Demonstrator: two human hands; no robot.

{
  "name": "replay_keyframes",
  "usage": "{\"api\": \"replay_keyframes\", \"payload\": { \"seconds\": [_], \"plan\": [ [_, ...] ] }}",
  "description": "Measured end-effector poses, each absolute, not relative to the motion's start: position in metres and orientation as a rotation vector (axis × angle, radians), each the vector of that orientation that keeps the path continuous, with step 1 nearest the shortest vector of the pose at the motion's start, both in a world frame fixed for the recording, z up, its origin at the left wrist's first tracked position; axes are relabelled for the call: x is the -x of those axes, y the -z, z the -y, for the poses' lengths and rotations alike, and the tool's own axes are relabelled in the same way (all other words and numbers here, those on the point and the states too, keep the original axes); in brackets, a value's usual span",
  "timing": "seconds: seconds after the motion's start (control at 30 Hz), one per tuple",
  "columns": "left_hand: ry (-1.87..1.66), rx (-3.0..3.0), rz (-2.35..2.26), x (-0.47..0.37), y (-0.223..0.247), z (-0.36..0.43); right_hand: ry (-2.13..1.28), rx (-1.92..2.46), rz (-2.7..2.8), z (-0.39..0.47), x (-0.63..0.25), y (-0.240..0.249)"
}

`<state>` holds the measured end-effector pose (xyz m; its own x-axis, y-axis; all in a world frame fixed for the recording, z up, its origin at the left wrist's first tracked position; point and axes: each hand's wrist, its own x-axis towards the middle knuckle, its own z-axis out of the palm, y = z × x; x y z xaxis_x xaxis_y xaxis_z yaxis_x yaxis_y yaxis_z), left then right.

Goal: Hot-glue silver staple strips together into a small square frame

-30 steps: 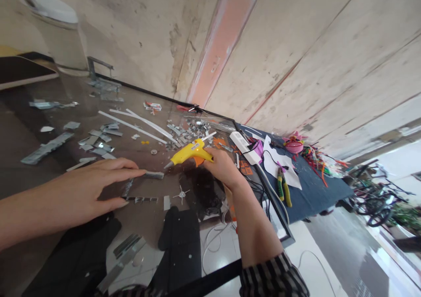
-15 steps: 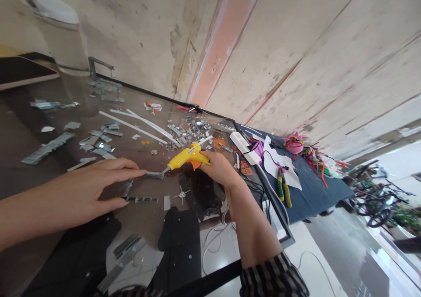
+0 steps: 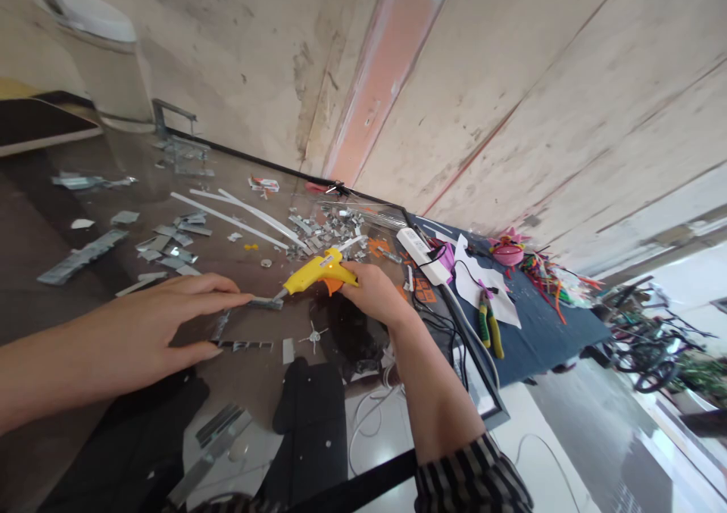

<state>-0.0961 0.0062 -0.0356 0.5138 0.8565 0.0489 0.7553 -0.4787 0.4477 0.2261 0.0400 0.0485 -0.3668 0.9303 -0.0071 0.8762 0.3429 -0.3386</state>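
My right hand (image 3: 372, 292) is wrapped round the handle of a yellow glue gun (image 3: 315, 272) with an orange trigger. The gun's nozzle points left and down, at a thin grey strip (image 3: 266, 303) on the dark glassy table. My left hand (image 3: 170, 312) has its fingertips on the strip's left end, with the thumb apart and lower, by a dark ladder-like piece (image 3: 247, 344). Whether the left fingers grip the strip or only press it, I cannot tell. A small clear cross-shaped piece (image 3: 314, 336) lies below the gun.
Grey scraps (image 3: 335, 229) and white sticks (image 3: 244, 214) are strewn behind the hands. A lidded container (image 3: 113, 66) stands at the back left. On the right are a white power strip (image 3: 421, 255), cables and green-yellow pliers (image 3: 489, 325) on a blue cloth.
The glue gun and my right hand have shifted slightly left, so the nozzle is now further along over the grey strip. My left hand has hardly moved.
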Motion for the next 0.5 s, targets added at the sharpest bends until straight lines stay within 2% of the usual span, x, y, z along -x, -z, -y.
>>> {"api": "replay_keyframes", "payload": {
  "seconds": [0.5],
  "plan": [
    [-0.437,-2.371,-1.367,0.0934,0.0371,-0.0044,-0.415,1.667,2.381,-0.0399,-0.2223,-0.0461]
  ]
}}
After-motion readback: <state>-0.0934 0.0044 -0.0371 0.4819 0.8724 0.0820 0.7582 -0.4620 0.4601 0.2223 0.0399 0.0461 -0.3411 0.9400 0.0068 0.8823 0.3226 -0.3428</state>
